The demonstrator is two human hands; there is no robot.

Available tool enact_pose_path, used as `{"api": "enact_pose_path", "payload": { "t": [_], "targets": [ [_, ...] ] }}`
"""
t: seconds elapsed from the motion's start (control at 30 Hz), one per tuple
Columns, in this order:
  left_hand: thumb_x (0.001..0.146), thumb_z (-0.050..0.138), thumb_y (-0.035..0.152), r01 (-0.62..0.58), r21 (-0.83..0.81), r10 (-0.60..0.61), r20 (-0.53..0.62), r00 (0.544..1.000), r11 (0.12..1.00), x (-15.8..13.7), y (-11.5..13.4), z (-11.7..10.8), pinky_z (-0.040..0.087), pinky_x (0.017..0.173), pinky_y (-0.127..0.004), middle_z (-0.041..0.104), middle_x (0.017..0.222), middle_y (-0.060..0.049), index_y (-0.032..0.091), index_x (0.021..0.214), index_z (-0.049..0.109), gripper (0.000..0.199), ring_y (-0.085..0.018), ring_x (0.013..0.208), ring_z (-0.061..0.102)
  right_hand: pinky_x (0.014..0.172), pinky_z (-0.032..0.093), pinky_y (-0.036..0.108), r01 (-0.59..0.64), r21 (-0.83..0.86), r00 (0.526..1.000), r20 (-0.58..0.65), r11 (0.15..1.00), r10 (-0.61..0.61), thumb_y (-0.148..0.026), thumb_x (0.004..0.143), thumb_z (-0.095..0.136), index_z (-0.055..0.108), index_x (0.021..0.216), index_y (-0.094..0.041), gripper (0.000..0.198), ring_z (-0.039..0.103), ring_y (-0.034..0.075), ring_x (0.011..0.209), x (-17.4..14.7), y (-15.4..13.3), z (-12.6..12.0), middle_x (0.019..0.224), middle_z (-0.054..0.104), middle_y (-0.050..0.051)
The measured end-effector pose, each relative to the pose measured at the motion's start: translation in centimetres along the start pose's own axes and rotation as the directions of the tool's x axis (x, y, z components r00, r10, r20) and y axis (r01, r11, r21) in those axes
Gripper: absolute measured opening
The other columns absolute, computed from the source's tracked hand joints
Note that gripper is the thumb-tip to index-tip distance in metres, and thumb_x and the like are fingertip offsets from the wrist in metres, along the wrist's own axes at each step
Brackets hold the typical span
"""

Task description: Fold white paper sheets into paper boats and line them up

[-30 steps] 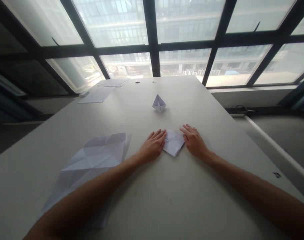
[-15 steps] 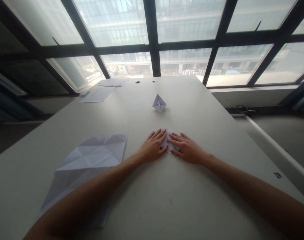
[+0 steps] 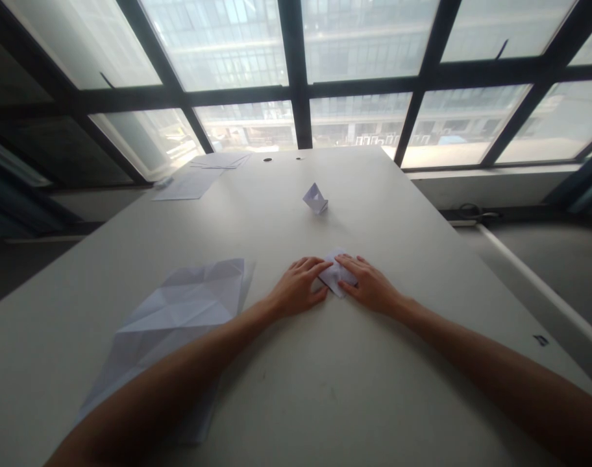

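Observation:
A small folded white paper (image 3: 335, 277) lies on the table between my two hands. My left hand (image 3: 300, 284) grips its left edge, with the index finger on top and the thumb by the near side. On the paper's right side, my right hand (image 3: 368, 283) holds it with curled fingers and thumb; parts of the paper are hidden under the fingers. Beyond the hands stands a folded paper boat (image 3: 316, 198), tilted and touching nothing but the table.
Creased white paper sheets (image 3: 179, 305) lie to the left, partly under my left forearm. More sheets (image 3: 191, 184) rest at the table's far left. The white table (image 3: 296, 389) reaches toward large windows (image 3: 359, 45). A small dark mark (image 3: 540, 340) shows near the right edge.
My fingers have gone from lying flat over the folded paper to holding its sides, and more of it shows. The paper boat has turned and shifted slightly right. The creased sheet has shifted a little.

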State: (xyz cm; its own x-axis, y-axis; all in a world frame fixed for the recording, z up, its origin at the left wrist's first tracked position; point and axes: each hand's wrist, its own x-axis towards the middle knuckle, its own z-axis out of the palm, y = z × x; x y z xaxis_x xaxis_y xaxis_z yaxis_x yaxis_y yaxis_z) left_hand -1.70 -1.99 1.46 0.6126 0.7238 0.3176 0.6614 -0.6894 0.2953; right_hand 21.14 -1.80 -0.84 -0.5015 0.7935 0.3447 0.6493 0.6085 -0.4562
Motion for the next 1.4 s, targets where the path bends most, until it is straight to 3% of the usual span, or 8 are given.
{"api": "enact_pose_path", "payload": {
  "t": [0.23, 0.5, 0.6, 0.77, 1.0, 1.17, 1.3, 1.4],
  "targets": [
    [0.086, 0.07, 0.036, 0.049, -0.087, -0.05, -0.016, 0.999, 0.995, 0.3, -0.9, 0.5, 0.046, 0.1, -0.04, 0.066, 0.116, -0.005, 0.024, 0.113, 0.06, 0.031, -0.024, 0.112, 0.058, 0.101, 0.048, 0.038, 0.025, 0.158, 0.989, -0.145, 0.987, -0.002, -0.008, 0.081, 0.058, 0.072, 0.107, -0.021, 0.033, 0.063, 0.023, 0.111, 0.2, 0.7, -0.5, 0.12, 0.069, 0.008],
    [0.097, 0.056, 0.032, 0.053, -0.128, -0.061, -0.063, 0.996, 0.99, 0.4, -1.2, 0.5, 0.047, 0.091, -0.035, 0.069, 0.103, -0.004, 0.023, 0.099, 0.065, 0.013, -0.02, 0.1, 0.062, 0.1, 0.047, 0.036, 0.057, 0.216, 0.988, -0.152, 0.975, -0.024, 0.01, 0.061, 0.043, 0.07, 0.109, -0.02, 0.063, 0.062, 0.021, 0.11, 0.2, 1.3, -0.7, 0.114, 0.07, 0.007],
    [0.099, 0.052, 0.029, 0.067, -0.107, -0.076, -0.083, 0.994, 0.992, 0.4, -1.0, 0.3, 0.048, 0.086, -0.033, 0.069, 0.098, -0.005, 0.022, 0.098, 0.067, 0.017, -0.02, 0.093, 0.063, 0.096, 0.047, 0.036, 0.06, 0.173, 0.989, -0.144, 0.983, -0.035, 0.006, 0.064, 0.051, 0.069, 0.108, -0.019, 0.053, 0.061, 0.023, 0.106, 0.2, 1.0, -1.0, 0.111, 0.069, 0.008],
    [0.101, 0.048, 0.03, 0.079, -0.106, -0.09, -0.105, 0.99, 0.991, 0.4, -1.1, 0.3, 0.049, 0.084, -0.033, 0.069, 0.096, -0.006, 0.021, 0.1, 0.069, 0.023, -0.019, 0.091, 0.062, 0.082, 0.048, 0.034, -0.018, 0.113, 0.988, -0.15, 0.993, 0.035, -0.016, 0.086, 0.057, 0.07, 0.091, -0.02, 0.015, 0.062, 0.022, 0.087, 0.5, 0.8, -1.3, 0.088, 0.069, 0.007],
    [0.097, 0.051, 0.024, 0.14, -0.121, -0.153, -0.102, 0.983, 0.983, 0.4, -0.9, 0.5, 0.049, 0.082, -0.033, 0.069, 0.087, -0.003, 0.021, 0.114, 0.064, 0.022, -0.019, 0.083, 0.062, 0.074, 0.049, 0.032, -0.171, 0.165, 0.956, -0.209, 0.971, 0.204, -0.026, 0.092, 0.053, 0.067, 0.11, -0.021, 0.024, 0.063, 0.019, 0.075, 0.5, 1.2, -0.9, 0.083, 0.07, 0.004],
    [0.093, 0.054, 0.022, 0.191, -0.054, -0.194, -0.056, 0.979, 0.98, 0.4, -0.9, 0.5, 0.047, 0.085, -0.035, 0.067, 0.079, -0.001, 0.022, 0.121, 0.061, 0.028, -0.019, 0.081, 0.062, 0.082, 0.048, 0.036, -0.197, 0.008, 0.959, -0.208, 0.98, 0.194, -0.022, 0.088, 0.058, 0.07, 0.1, -0.019, 0.017, 0.061, 0.023, 0.086, 0.4, 1.4, -0.8, 0.089, 0.068, 0.007],
    [0.093, 0.054, 0.022, 0.173, 0.023, -0.172, -0.047, 0.984, 0.985, 0.4, -1.0, 0.5, 0.048, 0.091, -0.039, 0.068, 0.096, -0.004, 0.024, 0.119, 0.064, 0.028, -0.021, 0.094, 0.063, 0.088, 0.046, 0.038, -0.178, -0.058, 0.968, -0.191, 0.982, 0.164, -0.021, 0.089, 0.059, 0.071, 0.1, -0.021, 0.017, 0.058, 0.024, 0.095, 0.3, 1.4, -0.8, 0.097, 0.065, 0.008],
    [0.097, 0.046, 0.018, 0.03, -0.014, -0.03, -0.029, 0.999, 0.999, 0.3, -1.1, 0.5, 0.045, 0.102, -0.04, 0.063, 0.126, -0.006, 0.027, 0.129, 0.06, 0.036, -0.021, 0.118, 0.057, 0.09, 0.046, 0.038, -0.112, -0.046, 0.982, -0.158, 0.993, 0.103, -0.017, 0.09, 0.056, 0.073, 0.102, -0.022, 0.021, 0.057, 0.023, 0.099, 0.3, 1.3, -0.7, 0.104, 0.066, 0.008]
  ]
}}
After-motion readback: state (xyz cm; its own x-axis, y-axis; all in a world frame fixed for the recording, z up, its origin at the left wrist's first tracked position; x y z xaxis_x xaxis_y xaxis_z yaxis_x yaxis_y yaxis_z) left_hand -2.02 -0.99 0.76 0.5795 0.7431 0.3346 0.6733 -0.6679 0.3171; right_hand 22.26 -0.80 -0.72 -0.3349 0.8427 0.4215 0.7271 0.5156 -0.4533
